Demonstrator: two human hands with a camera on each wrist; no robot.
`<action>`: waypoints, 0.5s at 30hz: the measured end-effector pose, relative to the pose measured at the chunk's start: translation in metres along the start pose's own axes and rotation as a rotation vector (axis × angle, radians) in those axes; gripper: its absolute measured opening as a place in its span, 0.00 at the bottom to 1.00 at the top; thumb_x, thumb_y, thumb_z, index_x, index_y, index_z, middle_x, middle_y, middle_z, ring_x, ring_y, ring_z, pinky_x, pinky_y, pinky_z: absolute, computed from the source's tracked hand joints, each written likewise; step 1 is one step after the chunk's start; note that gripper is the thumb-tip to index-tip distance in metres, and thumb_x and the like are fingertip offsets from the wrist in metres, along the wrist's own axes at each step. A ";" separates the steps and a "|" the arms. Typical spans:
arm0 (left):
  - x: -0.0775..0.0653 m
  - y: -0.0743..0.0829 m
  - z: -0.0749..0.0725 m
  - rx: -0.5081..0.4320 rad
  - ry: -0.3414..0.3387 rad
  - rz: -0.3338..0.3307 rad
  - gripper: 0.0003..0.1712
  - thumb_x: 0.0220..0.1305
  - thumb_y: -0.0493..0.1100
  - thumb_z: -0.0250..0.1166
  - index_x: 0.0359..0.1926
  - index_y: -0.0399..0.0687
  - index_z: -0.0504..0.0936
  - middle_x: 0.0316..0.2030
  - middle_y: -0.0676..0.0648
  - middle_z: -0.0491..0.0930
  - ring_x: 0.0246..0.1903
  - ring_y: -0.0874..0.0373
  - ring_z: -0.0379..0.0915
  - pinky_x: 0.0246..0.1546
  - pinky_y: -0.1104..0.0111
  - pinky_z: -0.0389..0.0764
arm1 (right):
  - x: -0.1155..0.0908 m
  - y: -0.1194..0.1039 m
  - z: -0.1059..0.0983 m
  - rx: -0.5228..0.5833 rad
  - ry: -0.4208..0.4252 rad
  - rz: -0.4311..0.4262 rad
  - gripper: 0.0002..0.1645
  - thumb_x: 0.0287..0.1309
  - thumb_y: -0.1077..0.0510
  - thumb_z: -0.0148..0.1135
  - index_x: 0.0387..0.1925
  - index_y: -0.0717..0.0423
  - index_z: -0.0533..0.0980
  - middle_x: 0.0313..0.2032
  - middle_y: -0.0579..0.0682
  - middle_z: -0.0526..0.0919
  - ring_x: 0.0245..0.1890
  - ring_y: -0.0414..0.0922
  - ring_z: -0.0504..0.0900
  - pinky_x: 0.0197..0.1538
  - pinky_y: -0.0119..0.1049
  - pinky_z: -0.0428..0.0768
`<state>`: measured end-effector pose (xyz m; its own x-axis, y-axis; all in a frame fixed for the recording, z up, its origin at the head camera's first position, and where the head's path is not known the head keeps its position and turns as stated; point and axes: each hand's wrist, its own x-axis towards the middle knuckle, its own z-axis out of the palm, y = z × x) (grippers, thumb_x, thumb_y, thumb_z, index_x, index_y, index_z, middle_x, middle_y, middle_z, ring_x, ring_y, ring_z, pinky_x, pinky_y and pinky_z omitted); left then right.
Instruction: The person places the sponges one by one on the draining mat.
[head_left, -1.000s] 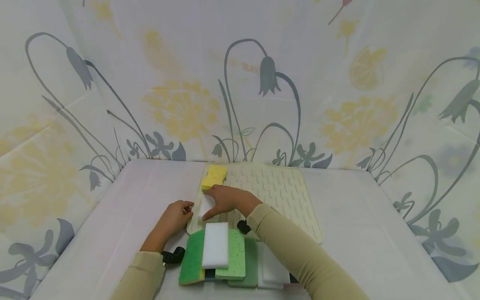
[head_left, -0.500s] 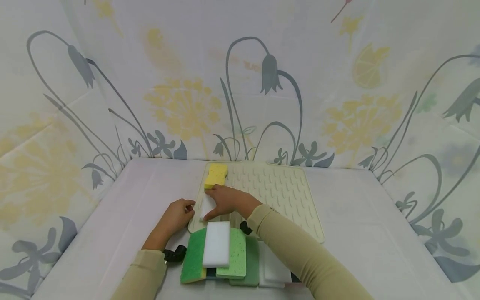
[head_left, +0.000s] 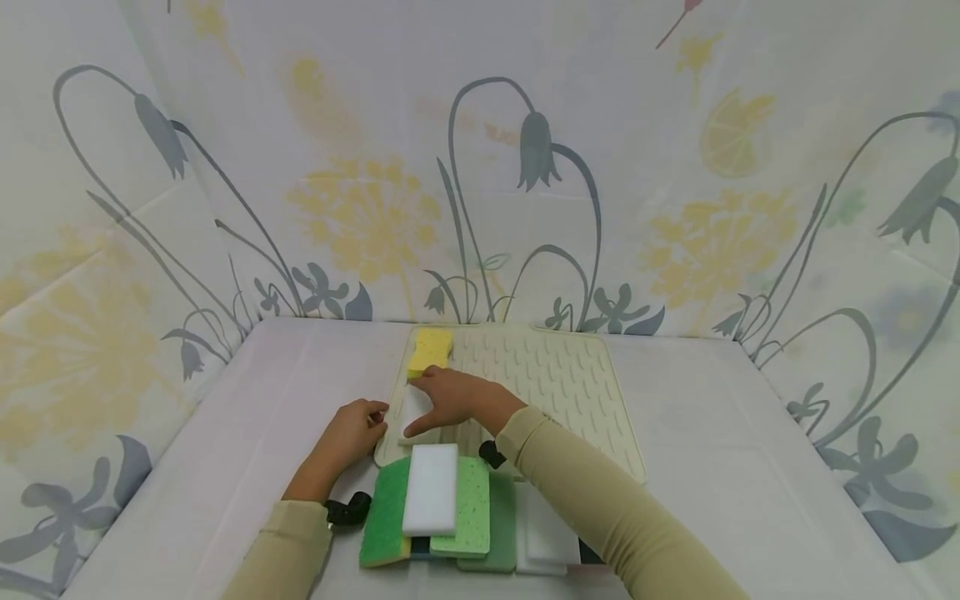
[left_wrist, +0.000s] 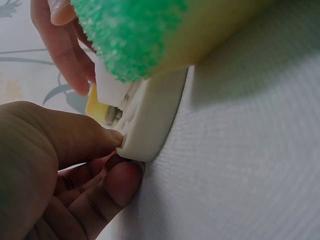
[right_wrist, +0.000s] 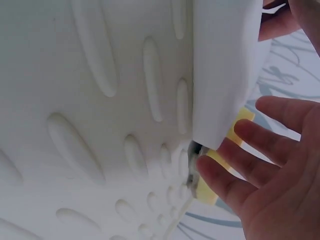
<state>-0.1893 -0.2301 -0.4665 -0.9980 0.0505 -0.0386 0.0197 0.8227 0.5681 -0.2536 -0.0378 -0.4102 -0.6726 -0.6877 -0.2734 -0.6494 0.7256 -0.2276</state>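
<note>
Lining pieces up along the 9 o'clock side of the mat [head_left: 555, 392] looks like the step in hand; it is cream, with rows of raised teardrop ribs. At its 6 o'clock edge sits the pile [head_left: 431, 490]: coarse green, speckled pale green and smooth white. The left hand [head_left: 351, 433] pinches the mat's rim near 9 o'clock; the right hand [head_left: 453, 396], fingers spread, spans the block [head_left: 414, 406], firm contact unclear. That smooth white oblong is over the mat between 8 and 9 o'clock; squaring it up seems called for. At its 12 o'clock is the yellow sponge [head_left: 430, 350], porous and waisted.
</note>
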 end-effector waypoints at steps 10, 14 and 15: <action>-0.001 0.002 -0.001 0.009 -0.015 0.006 0.22 0.63 0.37 0.60 0.57 0.31 0.77 0.41 0.41 0.81 0.34 0.56 0.75 0.31 0.66 0.77 | -0.009 0.009 -0.006 0.005 0.018 -0.026 0.51 0.54 0.26 0.57 0.72 0.45 0.60 0.70 0.51 0.63 0.68 0.47 0.66 0.67 0.43 0.68; -0.002 0.002 0.000 0.019 -0.013 0.009 0.22 0.64 0.37 0.60 0.57 0.32 0.77 0.41 0.41 0.81 0.36 0.54 0.76 0.34 0.64 0.78 | -0.016 0.013 -0.009 0.028 0.026 -0.029 0.49 0.54 0.26 0.57 0.72 0.44 0.61 0.69 0.51 0.64 0.67 0.47 0.68 0.66 0.44 0.69; -0.001 0.001 0.000 0.023 -0.010 0.010 0.22 0.64 0.37 0.60 0.57 0.32 0.77 0.41 0.41 0.81 0.37 0.54 0.76 0.34 0.64 0.78 | -0.019 0.014 -0.009 0.030 0.027 -0.025 0.49 0.54 0.26 0.56 0.72 0.43 0.61 0.69 0.51 0.64 0.67 0.47 0.68 0.66 0.44 0.69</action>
<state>-0.1878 -0.2294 -0.4661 -0.9970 0.0647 -0.0415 0.0314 0.8349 0.5494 -0.2535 -0.0151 -0.3999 -0.6658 -0.7058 -0.2420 -0.6557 0.7083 -0.2617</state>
